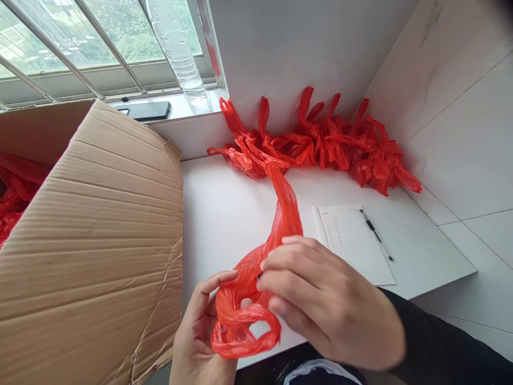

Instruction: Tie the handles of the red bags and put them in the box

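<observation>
Both hands work a red plastic bag (256, 267) over the front edge of a white table (224, 214). My left hand (200, 331) grips the bag's lower looped part from the left, thumb up against it. My right hand (324, 305) pinches the twisted middle of the bag with its fingertips. The bag's upper end stretches up and away toward the back of the table.
A row of knotted red bags (320, 144) lies along the back wall. A large open cardboard box (92, 235) with more red bags (16, 192) stands at the left. A paper sheet (352, 240) and pen (375, 234) lie at the right. A phone (148, 110) and plastic bottle (180, 53) sit on the windowsill.
</observation>
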{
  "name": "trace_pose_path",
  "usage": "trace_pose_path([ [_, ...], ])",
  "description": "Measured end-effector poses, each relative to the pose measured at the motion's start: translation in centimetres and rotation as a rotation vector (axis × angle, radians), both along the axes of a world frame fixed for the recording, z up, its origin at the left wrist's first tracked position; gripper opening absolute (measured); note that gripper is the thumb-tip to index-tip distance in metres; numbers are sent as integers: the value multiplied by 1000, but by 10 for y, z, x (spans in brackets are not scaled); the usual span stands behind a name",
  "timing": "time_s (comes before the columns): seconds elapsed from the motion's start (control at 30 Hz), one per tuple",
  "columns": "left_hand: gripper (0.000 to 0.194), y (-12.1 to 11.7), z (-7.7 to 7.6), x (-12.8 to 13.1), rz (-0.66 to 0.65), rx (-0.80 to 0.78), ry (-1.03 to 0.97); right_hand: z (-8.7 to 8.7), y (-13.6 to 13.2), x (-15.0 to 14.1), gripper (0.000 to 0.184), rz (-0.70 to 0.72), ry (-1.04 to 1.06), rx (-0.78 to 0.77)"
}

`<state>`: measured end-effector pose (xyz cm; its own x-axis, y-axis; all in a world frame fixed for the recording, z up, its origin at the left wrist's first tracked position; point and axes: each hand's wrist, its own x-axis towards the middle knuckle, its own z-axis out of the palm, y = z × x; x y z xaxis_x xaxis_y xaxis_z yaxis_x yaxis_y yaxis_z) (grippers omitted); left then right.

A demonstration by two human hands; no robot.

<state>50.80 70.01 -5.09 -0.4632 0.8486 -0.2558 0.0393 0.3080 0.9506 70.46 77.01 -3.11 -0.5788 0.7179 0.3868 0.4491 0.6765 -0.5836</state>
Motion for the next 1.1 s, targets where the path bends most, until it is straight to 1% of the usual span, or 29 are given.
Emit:
trace_pose_path([
  [0.03,55,-1,0,0,-6,-1,-5,-2,9,-8,23,147,-86,53],
  [0.1,54,-2,-3,-1,3,7,21,-8,24,-20,27,236,-230,132],
  [0.17,42,-5,-9,-2,34,44,55,-12,30,-22,31,249,-352,145],
  [0.23,31,-7,-15,-3,98,99,87,-14,24,-17,32,256,-448,132],
  [0.33,24,-7,-18,0,190,120,142,-17,9,-5,24,245,-580,92],
  [0.37,24,-5,-17,2,200,114,114,-19,6,-3,27,235,-615,76],
  [0.47,29,0,-12,6,202,112,-115,-28,5,2,57,160,-659,60],
  [0.5,32,2,-11,8,196,98,-187,-31,6,2,62,128,-656,64],
  [0.57,39,3,-9,10,170,43,-265,-33,9,4,64,58,-645,69],
  [0.63,47,2,-11,11,111,-41,-291,-30,10,3,64,6,-633,90],
  [0.7,47,1,-14,12,47,-100,-295,-24,9,0,62,4,-631,142],
  [0.73,43,0,-16,12,26,-108,-284,-22,9,-4,57,40,-626,175],
  [0.8,34,-1,-20,11,6,-93,-237,-20,9,-11,41,177,-603,220],
  [0.83,33,-1,-22,11,7,-82,-203,-21,10,-15,32,253,-605,214],
  [0.87,34,-1,-23,11,17,-73,-168,-23,11,-19,26,314,-638,173],
  [0.9,35,0,-23,11,34,-71,-135,-26,13,-21,23,346,-704,98],
  [0.93,38,1,-22,11,58,-75,-108,-28,15,-23,22,345,-796,-3],
  [1.0,45,3,-19,14,123,-90,-74,-30,21,-23,25,280,-977,-230],
  [1.03,49,4,-16,16,153,-97,-68,-30,24,-22,26,237,-1031,-319],
  [1.1,59,6,-10,21,174,-116,-68,-30,31,-20,25,172,-1063,-410],
])
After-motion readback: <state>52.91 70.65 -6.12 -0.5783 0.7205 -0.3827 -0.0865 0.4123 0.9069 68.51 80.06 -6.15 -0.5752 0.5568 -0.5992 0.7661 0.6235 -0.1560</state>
